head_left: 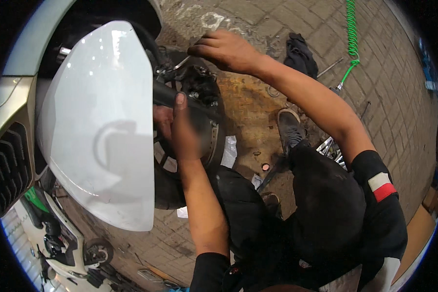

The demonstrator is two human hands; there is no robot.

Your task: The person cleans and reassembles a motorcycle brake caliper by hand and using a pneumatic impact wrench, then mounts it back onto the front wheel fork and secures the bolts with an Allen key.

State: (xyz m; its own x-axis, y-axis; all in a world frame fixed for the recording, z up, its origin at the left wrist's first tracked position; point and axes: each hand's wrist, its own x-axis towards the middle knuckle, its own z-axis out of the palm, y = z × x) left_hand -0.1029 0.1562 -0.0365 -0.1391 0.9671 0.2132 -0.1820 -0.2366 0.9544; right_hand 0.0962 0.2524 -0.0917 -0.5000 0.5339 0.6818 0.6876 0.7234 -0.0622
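Observation:
My right hand (pixel 222 50) is closed around the end of a slim metal wrench (pixel 182 62). Its far end meets the dark brake parts (pixel 199 82) beside the front wheel. Lower down, my left hand (pixel 182 131) grips the dark fork leg (pixel 166 94), thumb pointing up and some fingers partly hidden behind it. Both hands work at a motorbike's front wheel (pixel 170 192), which has a black tyre and a spoked rim. A large glossy white fender (pixel 102 126) covers much of the wheel on the left.
A stained wooden board (pixel 250 104) lies beneath the wheel on brick paving. Nearby are a black cloth (pixel 299 56), a green coiled air hose (pixel 353 29), metal tools (pixel 332 148) and a small round cap (pixel 265 167). Another motorbike (pixel 65 243) stands at lower left.

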